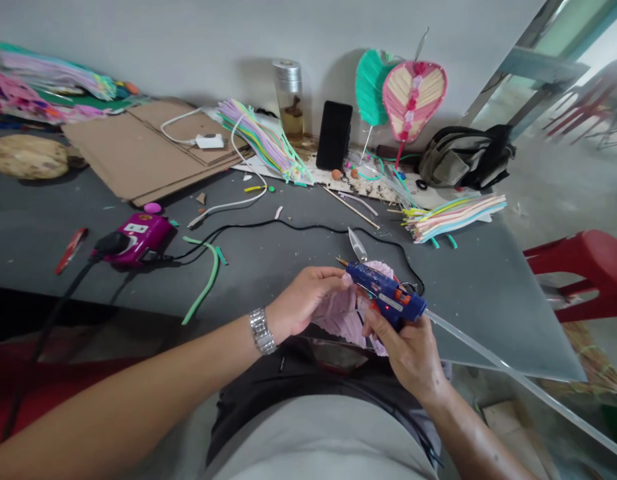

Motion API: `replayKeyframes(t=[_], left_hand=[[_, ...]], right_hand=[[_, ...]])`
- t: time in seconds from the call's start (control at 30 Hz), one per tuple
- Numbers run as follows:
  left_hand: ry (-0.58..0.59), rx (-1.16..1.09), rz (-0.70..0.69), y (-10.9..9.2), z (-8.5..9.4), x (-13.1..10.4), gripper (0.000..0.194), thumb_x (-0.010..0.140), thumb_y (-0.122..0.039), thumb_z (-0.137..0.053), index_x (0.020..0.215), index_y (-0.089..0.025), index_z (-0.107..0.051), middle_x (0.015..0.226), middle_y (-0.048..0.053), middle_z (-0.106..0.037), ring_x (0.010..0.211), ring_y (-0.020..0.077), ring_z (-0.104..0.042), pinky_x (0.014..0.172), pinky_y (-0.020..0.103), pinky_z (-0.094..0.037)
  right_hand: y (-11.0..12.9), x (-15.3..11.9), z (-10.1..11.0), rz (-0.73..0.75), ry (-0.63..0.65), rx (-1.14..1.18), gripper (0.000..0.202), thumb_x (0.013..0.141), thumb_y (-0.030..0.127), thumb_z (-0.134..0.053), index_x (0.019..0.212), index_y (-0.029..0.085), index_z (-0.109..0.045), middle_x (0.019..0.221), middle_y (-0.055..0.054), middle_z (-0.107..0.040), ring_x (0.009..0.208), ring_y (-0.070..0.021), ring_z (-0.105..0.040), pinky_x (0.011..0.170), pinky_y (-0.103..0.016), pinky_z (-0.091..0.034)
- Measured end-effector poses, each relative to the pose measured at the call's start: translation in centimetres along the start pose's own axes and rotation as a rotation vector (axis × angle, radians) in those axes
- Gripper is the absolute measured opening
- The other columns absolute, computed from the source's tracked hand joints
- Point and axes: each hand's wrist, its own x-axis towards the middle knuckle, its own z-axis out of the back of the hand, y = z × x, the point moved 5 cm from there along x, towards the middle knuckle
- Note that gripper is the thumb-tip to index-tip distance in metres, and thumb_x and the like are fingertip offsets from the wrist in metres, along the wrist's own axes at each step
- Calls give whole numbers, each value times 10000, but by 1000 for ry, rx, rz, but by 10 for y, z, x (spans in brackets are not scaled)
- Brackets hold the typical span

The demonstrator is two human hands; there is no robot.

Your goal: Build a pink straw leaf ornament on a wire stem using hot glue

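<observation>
My right hand (pixel 408 343) is closed around a blue hot glue gun (pixel 388 293), its nozzle aimed to the upper left. A long clear glue stick (pixel 493 360) runs out of the gun's back end. Below the gun lies a pale pink piece made of pipe cleaners (pixel 341 320), partly hidden by the gun and my hands. My left hand (pixel 308 297), with a metal watch on the wrist, pinches the left edge of this pink piece. Just beyond the nozzle is a pair of scissors (pixel 357 245), its blades pointing away and its handles mostly covered.
A purple power adapter (pixel 141 239) sits at left, with a black cord crossing the table. Cardboard sheets (pixel 133 153), bundled pipe cleaners (pixel 268 143), a bottle (pixel 289 100), a phone (pixel 334 135) and two leaf-shaped fans (pixel 414 100) line the wall. A red stool (pixel 583 273) stands right.
</observation>
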Motion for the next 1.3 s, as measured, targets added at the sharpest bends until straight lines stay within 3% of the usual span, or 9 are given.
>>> replayKeyframes(t=[0.13,0.33,0.5,0.63,0.93,1.3], left_hand=[[14,-38,-7,-2,-1,0,295,588,-301,-937,744,-133,-750,732,41,-742,723,163,-674,801,314,-511],[-29,-34,43,-1,2,-2,266,638,-289,-908,780,-140,-740,744,38,-741,679,154,-665,715,297,-515],[-124,-16,55,-1,4,-3,208,640,-228,-891,760,-148,-741,701,16,-729,628,132,-649,659,263,-515],[-154,6,36,-1,1,-5,212,660,-240,-887,812,-140,-778,721,36,-750,638,140,-659,666,264,-522],[-120,-26,-13,1,-3,-7,336,612,-325,-938,849,-132,-799,750,68,-774,690,182,-697,709,295,-541],[-87,-28,-42,3,-1,-6,332,661,-364,-909,873,-129,-808,787,84,-782,727,191,-706,736,301,-543]], right_hand=[[8,4,-3,-12,49,35,364,894,493,-696,727,170,-692,653,-37,-680,563,-125,-566,569,-259,-501],[9,-2,12,-62,13,0,383,908,524,-671,1000,158,-740,708,-46,-718,612,-168,-638,609,-297,-545],[5,-10,31,10,-33,-357,323,926,500,-665,958,182,-711,682,-2,-669,611,-151,-597,590,-259,-485],[9,-11,29,119,-4,-524,255,960,442,-612,934,198,-682,698,17,-651,599,-127,-560,579,-231,-448],[9,-9,23,170,9,-553,257,975,435,-585,866,207,-632,679,18,-623,593,-127,-562,578,-225,-445],[3,-9,22,171,38,-517,247,989,422,-577,860,213,-601,673,34,-592,583,-113,-530,568,-212,-433]])
